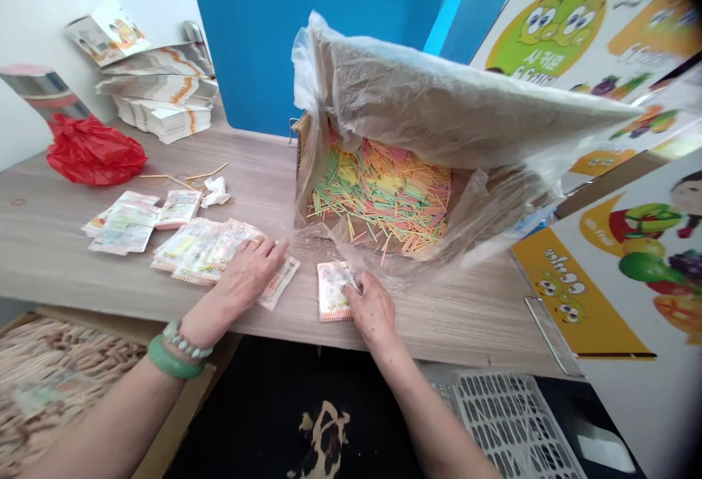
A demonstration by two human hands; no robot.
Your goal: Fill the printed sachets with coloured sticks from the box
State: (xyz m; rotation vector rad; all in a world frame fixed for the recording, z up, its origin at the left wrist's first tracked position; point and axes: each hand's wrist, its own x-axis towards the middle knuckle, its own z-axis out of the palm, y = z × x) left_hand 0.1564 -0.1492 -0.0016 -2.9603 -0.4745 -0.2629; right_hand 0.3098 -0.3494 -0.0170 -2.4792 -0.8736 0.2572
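My left hand [251, 268] lies over the right end of a spread of small printed packets [200, 249], its fingers slightly apart and touching the packets. One packet [282, 281] sticks out from under its fingertips. With thumb and fingers, my right hand [374, 307] pinches the right side of a packet stack [332, 292] near the table's front edge. Behind it stands a plastic-lined box [439, 106] on its side, holding many thin coloured sticks [384, 194]. More packets [126, 223] lie farther left.
A red plastic bag [93, 151], stacked flat cartons [164, 95] and a crumpled tissue [216, 191] occupy the left side of the table [257, 157]. An open carton [71, 376] sits below left. A grey plastic basket [515, 420] is below right. Printed boxes [647, 245] stand right.
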